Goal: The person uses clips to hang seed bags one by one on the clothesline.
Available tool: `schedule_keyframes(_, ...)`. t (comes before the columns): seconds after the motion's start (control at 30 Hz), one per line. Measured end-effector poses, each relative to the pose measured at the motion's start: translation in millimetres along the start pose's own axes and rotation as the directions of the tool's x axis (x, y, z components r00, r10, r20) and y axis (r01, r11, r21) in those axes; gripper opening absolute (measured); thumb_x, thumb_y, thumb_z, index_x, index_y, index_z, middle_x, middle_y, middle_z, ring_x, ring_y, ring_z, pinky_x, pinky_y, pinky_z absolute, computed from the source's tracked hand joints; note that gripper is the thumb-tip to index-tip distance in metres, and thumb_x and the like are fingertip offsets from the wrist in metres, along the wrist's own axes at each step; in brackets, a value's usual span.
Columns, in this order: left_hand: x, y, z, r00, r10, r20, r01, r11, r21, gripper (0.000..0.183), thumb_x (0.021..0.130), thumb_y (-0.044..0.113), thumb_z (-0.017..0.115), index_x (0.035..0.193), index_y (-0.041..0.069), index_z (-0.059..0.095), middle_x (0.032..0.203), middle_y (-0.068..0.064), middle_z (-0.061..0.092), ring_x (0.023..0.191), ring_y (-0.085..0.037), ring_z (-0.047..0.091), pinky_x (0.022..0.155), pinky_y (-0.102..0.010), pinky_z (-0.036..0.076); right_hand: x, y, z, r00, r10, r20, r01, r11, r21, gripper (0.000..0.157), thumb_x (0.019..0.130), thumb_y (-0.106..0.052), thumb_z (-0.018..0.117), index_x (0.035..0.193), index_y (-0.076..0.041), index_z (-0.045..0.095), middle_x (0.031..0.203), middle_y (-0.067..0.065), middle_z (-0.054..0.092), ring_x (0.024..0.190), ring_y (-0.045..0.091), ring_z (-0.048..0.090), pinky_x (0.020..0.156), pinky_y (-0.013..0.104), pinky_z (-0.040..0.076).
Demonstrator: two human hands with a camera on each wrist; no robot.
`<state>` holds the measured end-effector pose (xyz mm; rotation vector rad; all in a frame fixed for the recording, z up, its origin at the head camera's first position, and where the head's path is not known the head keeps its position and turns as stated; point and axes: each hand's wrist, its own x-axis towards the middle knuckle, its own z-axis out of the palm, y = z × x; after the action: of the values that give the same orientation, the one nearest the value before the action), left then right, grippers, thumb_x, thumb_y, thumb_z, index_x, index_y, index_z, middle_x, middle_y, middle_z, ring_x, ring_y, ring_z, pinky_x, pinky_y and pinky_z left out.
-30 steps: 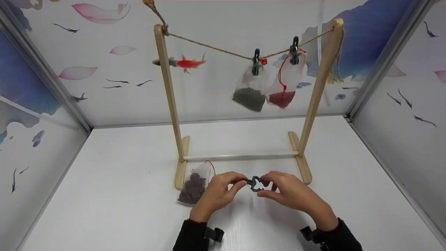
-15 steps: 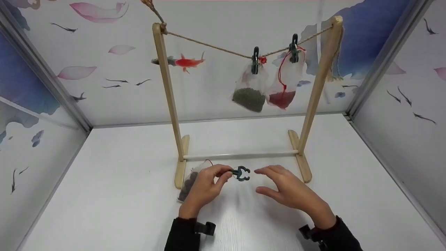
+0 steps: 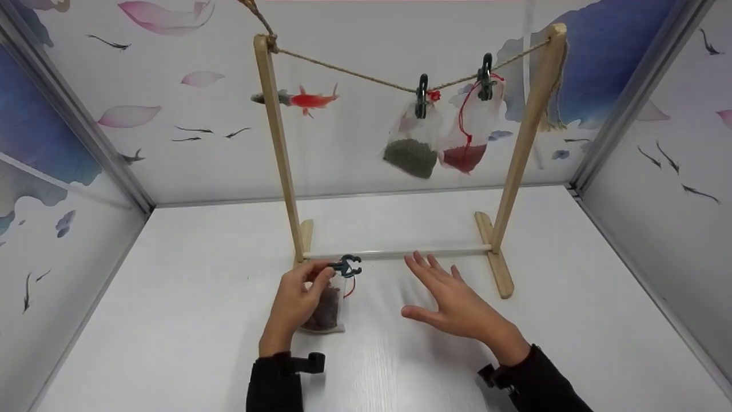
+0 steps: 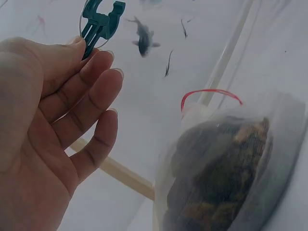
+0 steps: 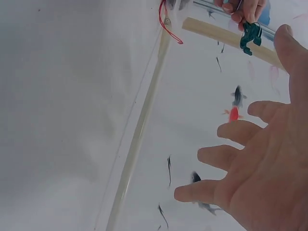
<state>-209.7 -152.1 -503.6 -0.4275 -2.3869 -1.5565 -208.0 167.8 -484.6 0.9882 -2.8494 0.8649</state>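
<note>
Between thumb and forefinger, my left hand [image 3: 296, 297] pinches a dark green spring clip [image 3: 346, 266] by its handle end. The clip's hooked jaws point right, apart from each other. Behind and below that hand, a sheer mesh bag [image 3: 327, 309] of dark brown lumps sits on the table, partly hidden by the fingers. In the left wrist view the bag [image 4: 216, 168] shows its red drawstring loop [image 4: 211, 90]. My right hand [image 3: 457, 297] hovers to the right with fingers spread, holding nothing.
A wooden frame [image 3: 529, 137] carries a sagging rope [image 3: 343, 70]. From it hang a bag of green grains [image 3: 410, 157] and a bag of red grains [image 3: 464, 157], each under a dark clip. A pale crossbar [image 3: 394, 252] joins the frame's feet.
The right hand has let go of the clip and spread its fingers. My left hand has carried the clip left and away from me, over the brown-filled bag, which now sits differently.
</note>
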Motion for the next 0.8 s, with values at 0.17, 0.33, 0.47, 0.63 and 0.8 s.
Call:
schedule_keyframes(0.17, -2.5, -8.8, -11.1, 0.998, -0.057, -0.034, 0.058, 0.998, 0.02, 0.024, 0.102, 0.029, 0.064, 0.117, 0.011, 0.072, 0.098, -0.001, 0.073, 0.09, -0.031, 0.068, 0.075, -0.032, 0.053, 22.0, -8.4, 12.4, 0.999, -0.034, -0.009, 0.034, 0.999, 0.008, 0.086, 0.094, -0.062, 0.06, 0.159, -0.012, 0.034, 0.159, 0.01, 0.04, 0.144, 0.033, 0.039, 0.111, 0.06, 0.034)
schedule_keyframes(0.33, -5.5, -17.2, -17.3, 0.994, -0.089, -0.07, 0.088, 0.996, -0.025, 0.025, 0.102, 0.026, 0.065, 0.118, 0.009, 0.072, 0.102, -0.014, 0.073, 0.09, -0.029, 0.07, 0.074, -0.03, 0.056, 47.7, -15.5, 27.9, 0.999, -0.032, -0.008, 0.032, 0.997, 0.071, 0.079, 0.095, -0.058, 0.062, 0.153, -0.007, 0.045, 0.146, 0.014, 0.054, 0.128, 0.034, 0.056, 0.103, 0.052, 0.046)
schedule_keyframes(0.47, -8.0, -22.3, -20.4, 0.989, -0.108, -0.1, 0.105, 0.994, -0.036, 0.024, 0.101, 0.023, 0.065, 0.118, 0.008, 0.072, 0.1, -0.013, 0.073, 0.088, -0.024, 0.069, 0.071, -0.028, 0.054, 69.1, -17.0, 42.0, 1.0, 0.023, 0.021, -0.027, 0.979, 0.2, 0.07, 0.098, -0.048, 0.065, 0.146, 0.0, 0.05, 0.136, 0.018, 0.061, 0.109, 0.034, 0.066, 0.093, 0.049, 0.052)
schedule_keyframes(0.63, -9.0, -25.4, -21.6, 0.983, -0.133, -0.124, 0.131, 0.991, -0.018, 0.021, 0.101, 0.014, 0.065, 0.117, 0.003, 0.072, 0.1, -0.015, 0.073, 0.087, -0.032, 0.069, 0.07, -0.026, 0.051, 91.9, -18.2, 57.3, 0.991, 0.118, 0.066, -0.132, 0.95, 0.283, 0.059, 0.098, -0.037, 0.067, 0.136, 0.007, 0.057, 0.119, 0.02, 0.069, 0.099, 0.033, 0.069, 0.09, 0.048, 0.053)
schedule_keyframes(0.8, -8.6, -27.7, -22.2, 0.978, -0.156, -0.136, 0.155, 0.988, -0.016, 0.019, 0.101, 0.007, 0.062, 0.116, -0.001, 0.071, 0.098, -0.015, 0.073, 0.087, -0.038, 0.068, 0.072, -0.026, 0.052, 106.1, -24.0, 67.5, 0.956, 0.246, 0.158, -0.287, 0.895, 0.343, 0.058, 0.097, -0.038, 0.068, 0.132, 0.007, 0.059, 0.11, 0.014, 0.07, 0.086, 0.025, 0.07, 0.08, 0.043, 0.057)
